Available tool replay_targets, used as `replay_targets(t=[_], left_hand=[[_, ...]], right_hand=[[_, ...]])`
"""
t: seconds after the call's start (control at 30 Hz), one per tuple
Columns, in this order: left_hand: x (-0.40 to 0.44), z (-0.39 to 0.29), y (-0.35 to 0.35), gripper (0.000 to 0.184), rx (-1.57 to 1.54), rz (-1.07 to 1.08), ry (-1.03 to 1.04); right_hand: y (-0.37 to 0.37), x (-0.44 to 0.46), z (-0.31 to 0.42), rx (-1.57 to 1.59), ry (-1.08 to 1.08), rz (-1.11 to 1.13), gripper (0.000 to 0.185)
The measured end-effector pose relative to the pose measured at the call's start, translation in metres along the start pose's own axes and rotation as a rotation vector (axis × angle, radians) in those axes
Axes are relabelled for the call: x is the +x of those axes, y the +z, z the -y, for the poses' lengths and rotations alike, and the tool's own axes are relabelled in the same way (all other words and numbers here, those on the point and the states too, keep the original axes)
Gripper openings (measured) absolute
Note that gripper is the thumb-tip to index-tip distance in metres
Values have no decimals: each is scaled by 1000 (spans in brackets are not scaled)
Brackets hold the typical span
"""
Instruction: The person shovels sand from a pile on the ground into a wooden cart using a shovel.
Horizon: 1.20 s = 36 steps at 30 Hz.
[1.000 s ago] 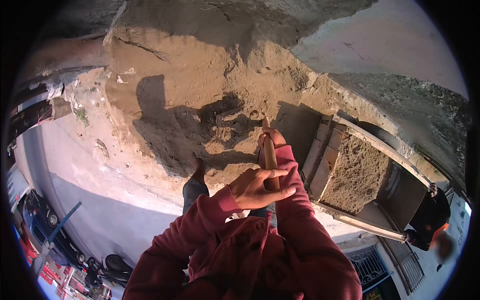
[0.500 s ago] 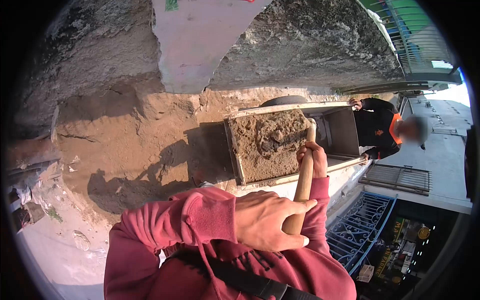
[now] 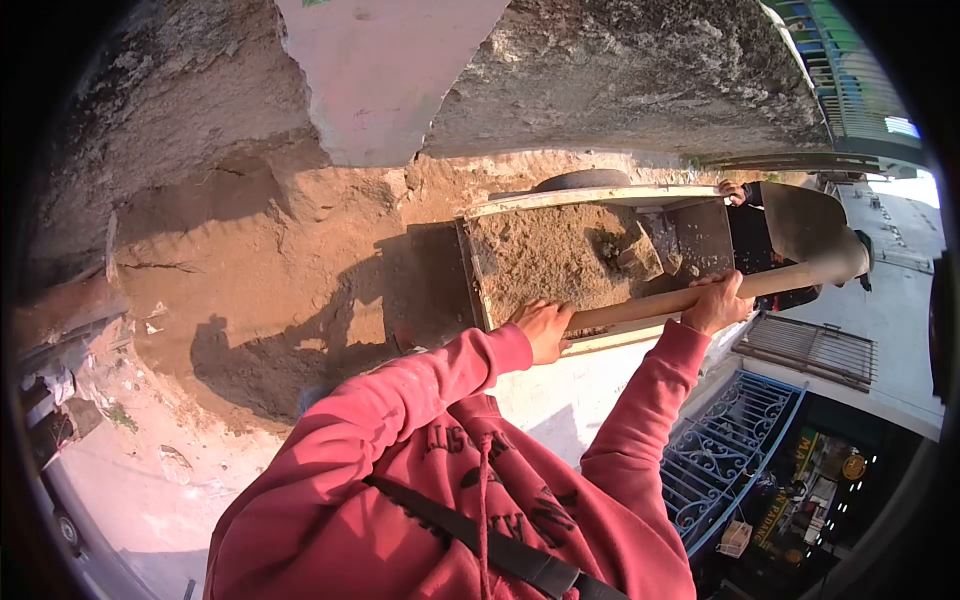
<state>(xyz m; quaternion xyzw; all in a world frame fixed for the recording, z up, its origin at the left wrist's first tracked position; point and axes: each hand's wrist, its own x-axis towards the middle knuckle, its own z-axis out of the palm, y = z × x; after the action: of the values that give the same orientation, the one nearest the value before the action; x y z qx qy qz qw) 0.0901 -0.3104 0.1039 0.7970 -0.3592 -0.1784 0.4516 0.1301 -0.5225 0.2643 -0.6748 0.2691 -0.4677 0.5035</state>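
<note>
A hoe with a thick wooden handle [image 3: 650, 303] is raised across the cart in both my hands. My left hand [image 3: 545, 328] is closed around the handle's near end. Farther along, toward the broad metal blade [image 3: 803, 222], my right hand [image 3: 718, 302] grips the wood. The blade is lifted beyond the cart's far end, overlapping the other person in view. Below lies a cart [image 3: 468, 275] with pale edges, largely filled with damp brown sand [image 3: 545, 245]. A light chunk [image 3: 638, 255] rests in the sand near a dark hollow.
Another person's hand [image 3: 733, 192] holds the cart's far end. A wheel [image 3: 585, 180] shows along the cart's side. Rough grey wall [image 3: 620, 90] and loose soil [image 3: 260, 270] border it. A blue metal railing [image 3: 735, 450] stands at lower right.
The hoe has come up out of the sand and swung toward the far end. My hands have moved apart along its handle. A hollow and a light chunk now show in the sand.
</note>
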Motion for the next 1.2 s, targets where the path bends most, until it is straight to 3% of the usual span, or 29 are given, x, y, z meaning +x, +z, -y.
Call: replay_targets(t=[0.17, 0.3, 0.4, 0.53, 0.57, 0.6, 0.63, 0.67, 0.7, 0.73, 0.8, 0.83, 0.93, 1.03, 1.1, 1.17, 1.2], left_hand=[[-65, 60, -2, 34, -84, -88, -227], [-161, 138, -22, 33, -110, -158, -485], [-232, 239, -25, 43, -11, -146, -650], [-362, 403, -57, 61, 22, -72, -848], [-402, 443, -73, 64, -15, -53, -931], [-449, 473, -88, 63, 106, -6, -1006], [-503, 492, -99, 62, 133, 61, -1093], [-546, 499, -104, 61, 157, 126, -1195], [-575, 494, -102, 61, 166, 126, -1214], [-601, 478, -96, 58, 196, 93, -1251], [-610, 444, -88, 54, 185, 94, -1278], [-578, 422, -80, 55, 135, 81, -1266], [-487, 371, -85, 45, 148, -133, -1137], [-416, 309, -142, 42, 13, -247, -1031], [-373, 263, -152, 38, -16, -266, -956], [-323, 206, -159, 29, -35, -316, -843], [-303, 176, -156, 29, 15, -342, -779]], right_hand=[[57, -80, -17, 142, 266, 129, 14], [123, -194, -94, 130, 372, 296, 11], [178, -305, -185, 170, 472, 402, 16], [264, -519, -337, 77, 667, 355, 18], [280, -597, -382, 27, 667, 398, 25], [303, -671, -382, -179, 839, 349, 35], [304, -766, -462, -288, 817, 489, 41], [303, -860, -512, -513, 933, 664, 38], [305, -904, -458, -809, 884, 802, 29], [299, -924, -455, -815, 904, 812, 29], [263, -925, -455, -273, 1599, 807, 21], [262, -889, -431, -222, 1627, 857, 13], [270, -823, -439, -66, 1839, 829, 12], [271, -754, -416, 39, 1927, 895, 15], [259, -698, -388, 10, 2088, 749, 17], [226, -632, -351, 190, 2013, 885, 20], [210, -598, -333, 278, 2033, 793, 20]])
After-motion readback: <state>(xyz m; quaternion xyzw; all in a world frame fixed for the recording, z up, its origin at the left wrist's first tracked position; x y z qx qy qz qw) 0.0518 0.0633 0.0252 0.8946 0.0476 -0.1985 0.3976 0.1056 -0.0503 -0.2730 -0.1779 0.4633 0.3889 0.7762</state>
